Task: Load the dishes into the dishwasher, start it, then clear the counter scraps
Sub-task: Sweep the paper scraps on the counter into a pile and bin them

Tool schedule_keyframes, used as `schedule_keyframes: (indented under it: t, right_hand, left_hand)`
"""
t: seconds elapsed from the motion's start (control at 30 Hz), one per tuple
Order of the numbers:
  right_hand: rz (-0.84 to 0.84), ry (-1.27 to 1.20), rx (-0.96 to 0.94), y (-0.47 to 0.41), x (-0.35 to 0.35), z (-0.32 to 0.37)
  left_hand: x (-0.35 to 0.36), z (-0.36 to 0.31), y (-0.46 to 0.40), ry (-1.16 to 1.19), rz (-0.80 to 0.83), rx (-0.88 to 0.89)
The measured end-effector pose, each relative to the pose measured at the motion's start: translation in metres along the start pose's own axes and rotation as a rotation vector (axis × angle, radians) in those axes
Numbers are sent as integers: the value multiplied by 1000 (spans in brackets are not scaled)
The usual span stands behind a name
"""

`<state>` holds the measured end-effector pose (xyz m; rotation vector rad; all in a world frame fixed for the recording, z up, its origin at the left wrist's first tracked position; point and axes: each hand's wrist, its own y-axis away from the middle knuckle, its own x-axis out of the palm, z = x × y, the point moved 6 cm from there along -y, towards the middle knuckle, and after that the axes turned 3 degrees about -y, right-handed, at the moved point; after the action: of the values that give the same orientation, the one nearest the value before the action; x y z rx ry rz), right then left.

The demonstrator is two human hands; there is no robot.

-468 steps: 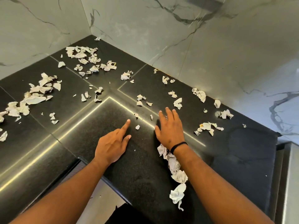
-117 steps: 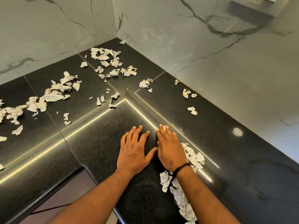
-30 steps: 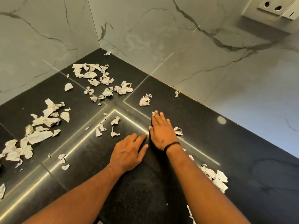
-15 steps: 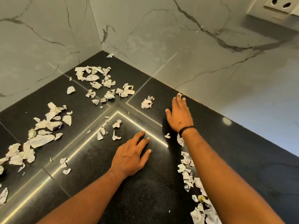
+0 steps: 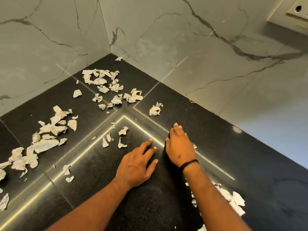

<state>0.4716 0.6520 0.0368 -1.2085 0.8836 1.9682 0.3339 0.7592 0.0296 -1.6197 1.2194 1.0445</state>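
Torn white paper scraps lie scattered over a black granite counter [image 5: 233, 155] in a corner. My left hand [image 5: 138, 162] rests flat on the stone, fingers spread. Beside it my right hand [image 5: 179, 145], with a black band on the wrist, stands on its edge with straight fingers against the counter; a small scrap [image 5: 194, 145] peeks out at its right side. A gathered heap of scraps [image 5: 233, 200] lies under and right of my right forearm. One crumpled scrap [image 5: 155, 110] sits ahead of my right hand. More scraps [image 5: 115, 90] fill the corner.
Marbled grey walls [image 5: 166, 39] meet at the corner behind the counter. A wall socket [image 5: 298, 9] is at the top right. Many scraps [image 5: 48, 135] cover the left run of the counter. Small pieces [image 5: 115, 139] lie just ahead of my left hand.
My right hand has drawn back from the wall toward me, down next to my left hand. My left hand has stayed in place.
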Motion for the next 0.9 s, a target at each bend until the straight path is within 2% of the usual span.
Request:
schedule_keyframes:
  t: [0.1,0.2,0.3,0.4,0.47,0.67,0.77,0.9]
  right_hand:
    - [-88,41,-19,15,-8,18]
    - [-177,-61,-69,-10,-20,31]
    - [-53,-108,-177,-45,-11,50]
    - [63,12,-215,-62,9,55]
    - [52,76,-202,-58,13,52]
    - [35,54,-151,-4,17,39]
    - [-134,82,-146,7,-4,44]
    - [-388,67,-105,-24,-40,59]
  left_hand:
    - [2,1,0,4,10,-4]
    - [3,2,0,11,19,-9]
    - [2,1,-1,14,17,-3]
    - [0,0,-1,20,17,3]
    - [0,-1,-1,32,18,7]
    - [3,1,-1,45,19,3]
    - [3,1,-2,55,22,2]
    - [2,1,-1,41,7,6]
